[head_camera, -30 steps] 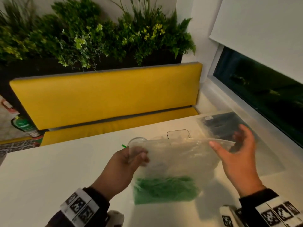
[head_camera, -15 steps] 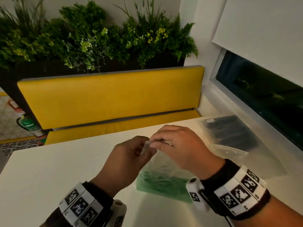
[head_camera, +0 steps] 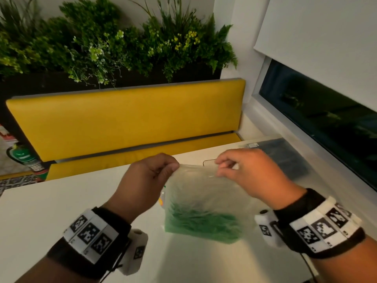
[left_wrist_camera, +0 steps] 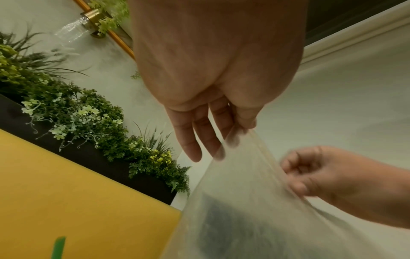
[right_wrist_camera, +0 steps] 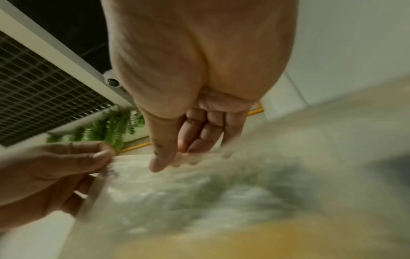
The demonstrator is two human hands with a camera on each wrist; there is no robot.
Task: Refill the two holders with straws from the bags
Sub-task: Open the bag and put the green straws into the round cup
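A clear plastic bag point(head_camera: 204, 193) with green straws point(head_camera: 202, 225) heaped at its bottom hangs upright over the white table point(head_camera: 61, 201). My left hand point(head_camera: 151, 176) pinches the left end of the bag's top edge, and my right hand point(head_camera: 236, 168) pinches the same edge further right. In the left wrist view the bag point(left_wrist_camera: 255, 201) stretches from my left hand point(left_wrist_camera: 233, 129) to my right hand point(left_wrist_camera: 310, 171). The right wrist view is blurred, with the bag point(right_wrist_camera: 177, 184) under my right hand point(right_wrist_camera: 175, 157). A clear holder's rim point(head_camera: 208, 161) peeks out behind the bag.
A second bag with black straws point(head_camera: 285, 158) lies flat at the table's far right, beside the window sill point(head_camera: 318, 144). A yellow bench point(head_camera: 126, 121) stands behind the table under a planter of greenery point(head_camera: 114, 48).
My right hand came from the bag's far right corner to meet the left, and has now slid rightwards along the top edge, so the hands are apart again.
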